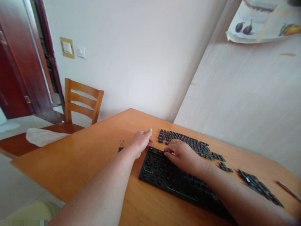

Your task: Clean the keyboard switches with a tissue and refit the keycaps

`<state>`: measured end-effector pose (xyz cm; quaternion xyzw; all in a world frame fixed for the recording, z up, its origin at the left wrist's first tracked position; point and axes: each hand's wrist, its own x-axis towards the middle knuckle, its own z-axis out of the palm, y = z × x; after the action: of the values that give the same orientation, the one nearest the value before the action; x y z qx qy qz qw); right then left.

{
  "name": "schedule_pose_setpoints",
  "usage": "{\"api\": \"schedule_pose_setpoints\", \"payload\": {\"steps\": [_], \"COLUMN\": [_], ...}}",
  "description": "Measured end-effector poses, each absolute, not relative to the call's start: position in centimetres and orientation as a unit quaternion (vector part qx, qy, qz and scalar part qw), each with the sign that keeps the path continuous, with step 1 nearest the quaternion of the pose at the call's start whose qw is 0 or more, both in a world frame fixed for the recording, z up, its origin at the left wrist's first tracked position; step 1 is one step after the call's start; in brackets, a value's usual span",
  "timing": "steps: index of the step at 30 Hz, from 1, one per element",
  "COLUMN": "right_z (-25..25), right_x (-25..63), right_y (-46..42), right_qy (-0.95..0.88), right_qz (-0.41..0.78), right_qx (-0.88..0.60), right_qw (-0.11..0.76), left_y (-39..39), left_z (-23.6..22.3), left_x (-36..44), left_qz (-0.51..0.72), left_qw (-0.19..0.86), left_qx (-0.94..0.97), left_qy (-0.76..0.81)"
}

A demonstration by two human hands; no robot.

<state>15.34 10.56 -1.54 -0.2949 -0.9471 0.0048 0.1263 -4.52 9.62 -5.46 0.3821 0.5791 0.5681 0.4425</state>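
A black keyboard (pixel 169 180) lies on the wooden table, with most of its key positions bare of caps. A few caps sit in its top row at the far left corner. My right hand (pixel 182 155) rests over that top row, thumb and fingertips drawn together; what is between them is hidden. Beside the far left corner, my left hand (pixel 142 141) hovers with its fingers loosely bent and apart, holding nothing visible. Behind the keyboard, loose black keycaps (pixel 185 138) are laid out in rows, partly covered by my right hand.
More keycaps (pixel 258 185) lie to the right, with a small group (pixel 225 167) between. A thin pen-like stick (pixel 288 190) is at the right edge. A black binder clip (pixel 121 147) lies left of my left forearm. A wooden chair (pixel 82 102) stands past the table's left edge.
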Motion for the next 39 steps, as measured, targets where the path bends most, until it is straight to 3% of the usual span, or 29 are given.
{"api": "schedule_pose_setpoints", "payload": {"steps": [31, 39], "right_z": [-0.1, -0.9], "right_x": [14.4, 14.6], "right_y": [10.9, 11.1], "right_qy": [-0.956, -0.942], "right_qz": [-0.007, 0.021], "right_qx": [-0.290, -0.326], "right_qw": [0.043, 0.079], "left_y": [9.9, 9.9], "left_z": [-6.0, -6.1], "left_x": [-4.6, -4.6], "left_qz": [0.572, 0.568], "left_qw": [0.447, 0.446], "left_qx": [0.381, 0.386], "left_qy": [0.573, 0.574]}}
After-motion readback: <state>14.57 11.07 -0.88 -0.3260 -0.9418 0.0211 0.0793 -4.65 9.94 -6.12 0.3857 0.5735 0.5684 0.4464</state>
